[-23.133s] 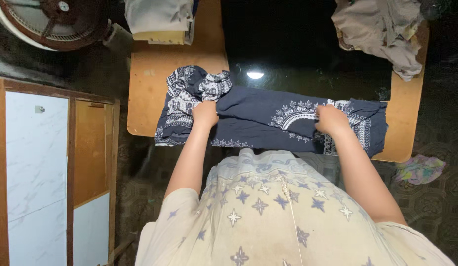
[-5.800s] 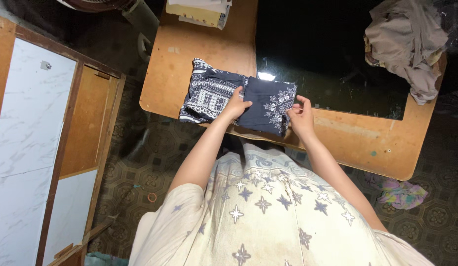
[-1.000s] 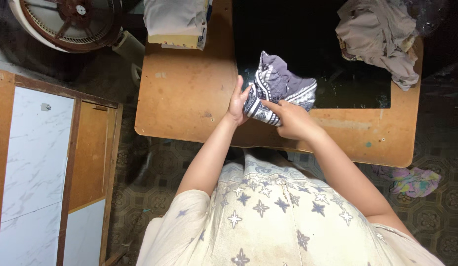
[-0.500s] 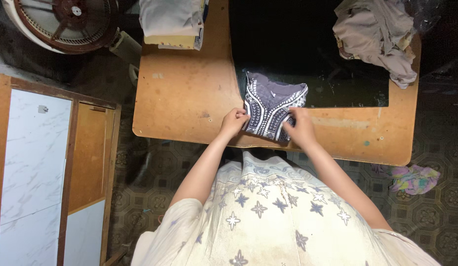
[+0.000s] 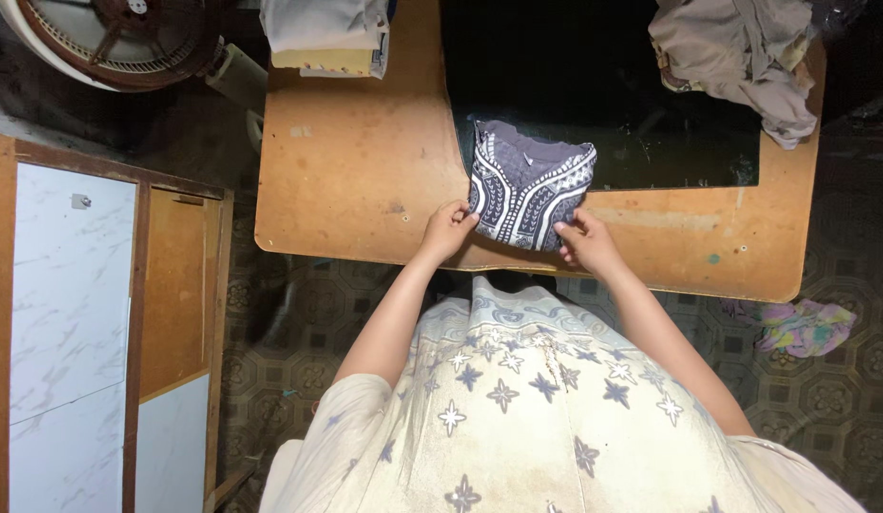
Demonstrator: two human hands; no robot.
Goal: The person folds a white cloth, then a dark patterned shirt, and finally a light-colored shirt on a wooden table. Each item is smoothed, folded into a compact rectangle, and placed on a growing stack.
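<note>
While your left hand [image 5: 448, 228] and right hand [image 5: 586, 239] pinch the near corners of the folded garment [image 5: 529, 196] lying on the counter [image 5: 356, 180], an uneven tug may undo its folds.

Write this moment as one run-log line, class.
left hand: on near left corner of folded patterned garment | right hand: on near right corner | garment: flat on wooden table | rumpled clothes: far right
</note>
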